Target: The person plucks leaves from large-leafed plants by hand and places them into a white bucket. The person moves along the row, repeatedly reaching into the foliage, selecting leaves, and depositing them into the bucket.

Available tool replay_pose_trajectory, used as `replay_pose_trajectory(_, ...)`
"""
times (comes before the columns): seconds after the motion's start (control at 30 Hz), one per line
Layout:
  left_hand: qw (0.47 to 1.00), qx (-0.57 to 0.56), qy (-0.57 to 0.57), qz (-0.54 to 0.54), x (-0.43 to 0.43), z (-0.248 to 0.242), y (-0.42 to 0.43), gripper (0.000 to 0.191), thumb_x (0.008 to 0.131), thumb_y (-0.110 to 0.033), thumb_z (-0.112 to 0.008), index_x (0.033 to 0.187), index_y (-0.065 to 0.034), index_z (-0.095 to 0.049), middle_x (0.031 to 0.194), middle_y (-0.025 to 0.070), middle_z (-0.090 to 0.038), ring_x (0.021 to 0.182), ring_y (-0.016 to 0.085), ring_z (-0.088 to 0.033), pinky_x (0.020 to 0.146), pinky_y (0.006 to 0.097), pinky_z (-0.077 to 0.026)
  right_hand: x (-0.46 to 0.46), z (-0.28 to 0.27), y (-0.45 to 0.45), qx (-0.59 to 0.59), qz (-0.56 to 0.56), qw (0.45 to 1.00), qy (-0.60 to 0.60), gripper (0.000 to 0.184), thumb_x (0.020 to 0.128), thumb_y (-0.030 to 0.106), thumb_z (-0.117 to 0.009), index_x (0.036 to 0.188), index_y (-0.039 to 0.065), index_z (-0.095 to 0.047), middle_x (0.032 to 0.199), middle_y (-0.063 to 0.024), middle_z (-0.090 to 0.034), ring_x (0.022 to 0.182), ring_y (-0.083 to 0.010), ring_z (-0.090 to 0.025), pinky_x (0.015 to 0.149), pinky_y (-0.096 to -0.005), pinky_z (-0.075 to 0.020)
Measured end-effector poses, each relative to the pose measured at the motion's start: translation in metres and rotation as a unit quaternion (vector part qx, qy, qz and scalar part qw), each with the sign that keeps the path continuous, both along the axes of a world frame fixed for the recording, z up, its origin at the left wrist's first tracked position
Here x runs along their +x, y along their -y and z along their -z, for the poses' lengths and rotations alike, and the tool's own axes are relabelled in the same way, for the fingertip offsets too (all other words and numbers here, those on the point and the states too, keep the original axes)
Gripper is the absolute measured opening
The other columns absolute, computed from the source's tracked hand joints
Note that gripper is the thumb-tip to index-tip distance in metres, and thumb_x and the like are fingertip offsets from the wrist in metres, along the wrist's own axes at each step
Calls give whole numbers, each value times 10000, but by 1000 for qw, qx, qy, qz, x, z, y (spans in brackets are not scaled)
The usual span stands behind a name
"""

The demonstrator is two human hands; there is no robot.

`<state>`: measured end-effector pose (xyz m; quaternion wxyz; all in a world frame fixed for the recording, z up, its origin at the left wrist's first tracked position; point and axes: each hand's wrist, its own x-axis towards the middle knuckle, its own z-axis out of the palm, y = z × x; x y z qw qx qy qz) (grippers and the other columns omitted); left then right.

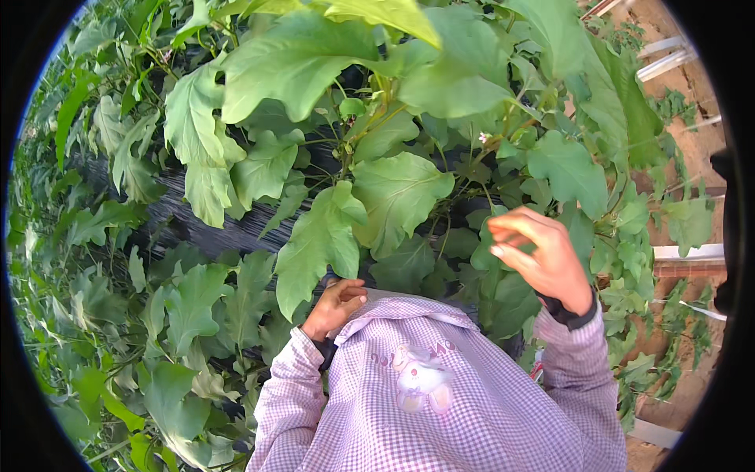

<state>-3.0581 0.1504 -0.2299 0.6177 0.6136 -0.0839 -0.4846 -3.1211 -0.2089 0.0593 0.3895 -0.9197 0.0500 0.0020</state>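
My right hand (542, 253) is raised over the leaves on the right. Its fingers are bent, with a gap between thumb and fingertips, and nothing shows in it. Lower and to the left, my left hand (335, 310) hangs beside the hem of a checked apron (424, 342), fingers loosely curled and no object visible. Whether it touches the cloth I cannot tell. Before me stands a leafy eggplant plant (404, 192) with broad lobed leaves. A small pink flower (484, 137) shows among its stems, above my right hand. One long leaf (321, 236) droops just above my left hand.
Dark plastic mulch (194, 200) covers the ground between the plants. More leafy plants (194, 307) crowd the left side. On the right lie bare brown soil (678, 324) and pale strips (687, 252) across it. A large leaf (301, 59) overhangs the top.
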Motion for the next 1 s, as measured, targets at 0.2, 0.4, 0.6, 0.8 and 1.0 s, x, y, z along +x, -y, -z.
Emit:
replay_pose_trajectory(0.2, 992, -18, 100, -76, 21, 24, -92, 410, 971, -82, -711, 1361, 0, -614, 1179, 104, -735, 1060, 200, -692, 920, 337, -558, 186, 88, -35, -3, 103, 994, -46, 286, 961, 146, -729, 1160, -58, -699, 1014, -129, -755, 925, -208, -748, 808, -327, -595)
replay_pose_trajectory(0.4, 975, 58, -21, -213, 51, 3, -152, 376, 972, -64, -711, 1312, 55, -601, 1150, 126, -746, 1006, 172, -694, 909, 312, -544, 261, 98, 1, 178, 224, 948, 136, 343, 1005, 116, -679, 1276, -88, -628, 1083, -104, -724, 940, -182, -716, 801, -314, -592)
replay_pose_trajectory(0.6, 963, 96, 6, -253, 59, -16, -151, 381, 986, -82, -704, 1323, 49, -585, 1117, 122, -747, 958, 161, -699, 826, 303, -563, 327, 121, 67, 333, 122, 925, 132, 328, 998, 135, -672, 1269, -48, -645, 1072, -89, -719, 924, -169, -707, 784, -304, -586)
replay_pose_trajectory(0.8, 959, 114, 18, -260, 25, -34, -139, 340, 994, -69, -674, 1300, 50, -582, 1110, 105, -733, 934, 155, -687, 805, 292, -556, 396, 134, 94, 167, 16, 986, 12, 343, 998, 185, -671, 1287, 0, -673, 1141, -98, -730, 997, -182, -722, 848, -307, -615)
replay_pose_trajectory(1.0, 953, 161, 72, -245, -6, -56, -131, 308, 1010, -46, -637, 1297, 52, -578, 1163, 120, -713, 1006, 186, -696, 871, 312, -574, 415, 128, 94, 144, -56, 987, -38, 373, 1009, 270, -677, 1325, 72, -694, 1152, -53, -746, 995, -168, -739, 857, -296, -624)
